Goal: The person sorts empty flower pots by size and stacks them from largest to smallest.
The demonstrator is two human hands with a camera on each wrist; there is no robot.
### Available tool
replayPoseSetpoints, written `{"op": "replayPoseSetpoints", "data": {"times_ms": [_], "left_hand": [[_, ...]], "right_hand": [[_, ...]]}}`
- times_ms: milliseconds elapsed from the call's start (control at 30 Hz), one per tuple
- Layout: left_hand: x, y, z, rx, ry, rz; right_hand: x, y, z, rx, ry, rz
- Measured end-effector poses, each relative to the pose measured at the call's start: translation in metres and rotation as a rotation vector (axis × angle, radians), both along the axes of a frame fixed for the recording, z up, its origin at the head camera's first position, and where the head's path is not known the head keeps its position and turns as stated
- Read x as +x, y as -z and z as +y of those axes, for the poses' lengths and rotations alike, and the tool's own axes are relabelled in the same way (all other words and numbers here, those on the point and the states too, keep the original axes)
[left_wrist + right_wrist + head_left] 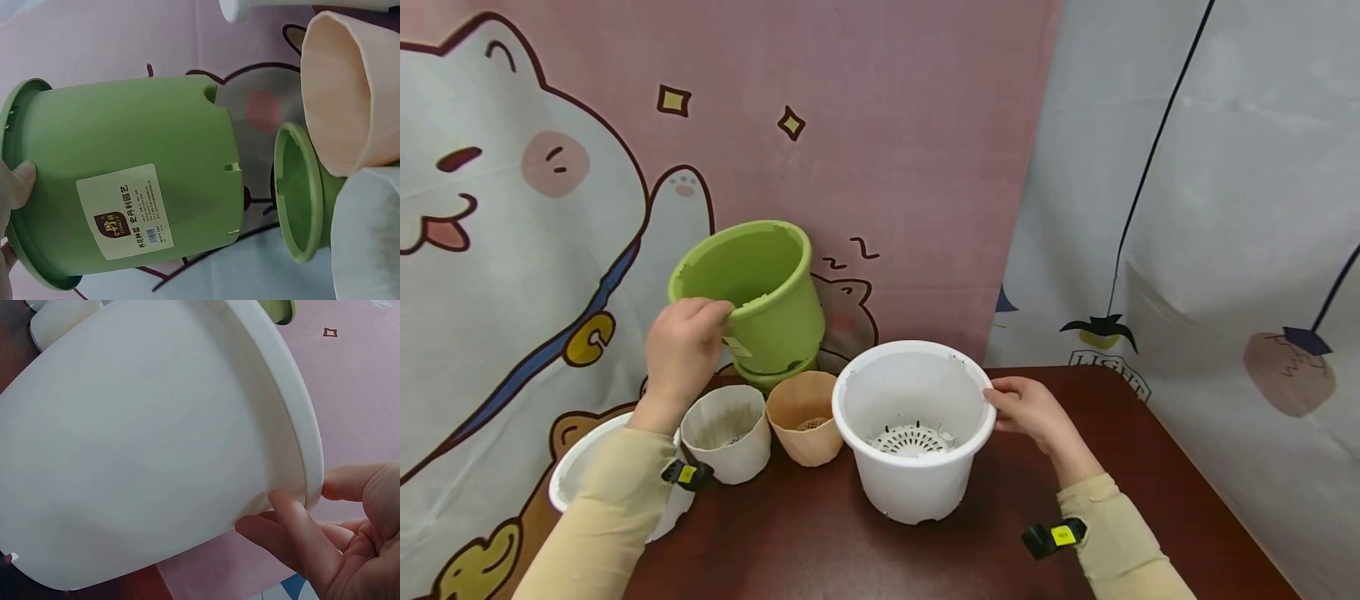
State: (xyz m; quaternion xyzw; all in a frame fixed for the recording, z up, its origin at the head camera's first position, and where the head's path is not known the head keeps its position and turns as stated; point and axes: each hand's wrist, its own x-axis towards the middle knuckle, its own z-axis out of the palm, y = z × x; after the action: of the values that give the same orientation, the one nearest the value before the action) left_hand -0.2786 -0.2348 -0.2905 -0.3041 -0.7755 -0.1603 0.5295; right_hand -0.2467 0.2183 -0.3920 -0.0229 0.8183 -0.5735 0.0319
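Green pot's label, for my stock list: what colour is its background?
Cream label, clearest in the left wrist view.

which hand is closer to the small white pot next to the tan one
Left. In the head view, the left hand, gripping the green pot, is just above the small white pot; the right hand is farther right, holding the large white pot.

Head view: dark-red table (820, 542), six o'clock; pink backdrop (895, 108), twelve o'clock; cat print (505, 150), ten o'clock; grey-white cloth (1210, 192), two o'clock.
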Motion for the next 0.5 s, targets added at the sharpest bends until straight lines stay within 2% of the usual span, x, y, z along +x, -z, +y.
{"op": "replayPoseSetpoints", "data": {"times_ms": [133,500], "left_hand": [[0.003,-0.003,0.011,0.029,0.047,0.027],[0.010,-0.009,0.032,0.028,0.103,0.066]], "right_hand": [[-0.001,0.001,0.000,0.001,0.010,0.002],[-0.001,0.003,-0.001,-0.014,0.034,0.019]]}}
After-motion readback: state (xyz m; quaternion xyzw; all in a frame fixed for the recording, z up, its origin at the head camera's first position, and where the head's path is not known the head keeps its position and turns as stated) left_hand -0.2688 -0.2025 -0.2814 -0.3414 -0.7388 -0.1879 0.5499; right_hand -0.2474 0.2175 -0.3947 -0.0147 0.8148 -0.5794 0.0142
